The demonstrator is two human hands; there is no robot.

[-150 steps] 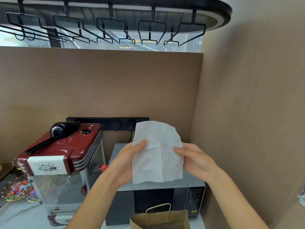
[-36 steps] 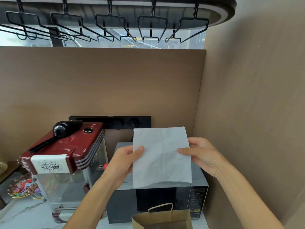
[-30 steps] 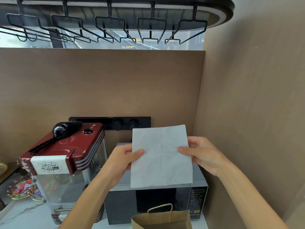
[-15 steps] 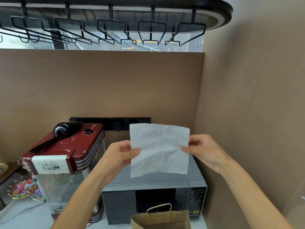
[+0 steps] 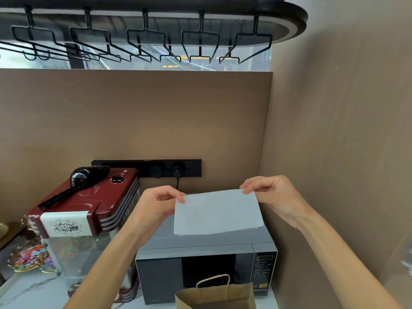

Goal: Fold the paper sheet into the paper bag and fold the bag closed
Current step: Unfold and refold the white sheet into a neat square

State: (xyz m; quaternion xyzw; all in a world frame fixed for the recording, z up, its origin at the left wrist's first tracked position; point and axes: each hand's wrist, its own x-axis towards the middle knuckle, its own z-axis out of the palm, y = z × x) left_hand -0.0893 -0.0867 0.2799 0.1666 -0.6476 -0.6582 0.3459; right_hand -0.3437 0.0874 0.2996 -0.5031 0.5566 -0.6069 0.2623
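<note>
The paper sheet pinched between the left hand and right hand looks thin, matt and faintly creased. Below them the bag is matt brown paper. Beside the left hand, the popcorn machine has a glossy red plastic top. Under both hands sits a smooth grey microwave with a shiny dark door.

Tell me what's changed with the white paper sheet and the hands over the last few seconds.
The white paper sheet went from tall and open to a shorter, wide band, apparently folded in half. The left hand and right hand shifted from its side edges to pinch its top corners. The brown paper bag, grey microwave and red popcorn machine stayed put.
</note>
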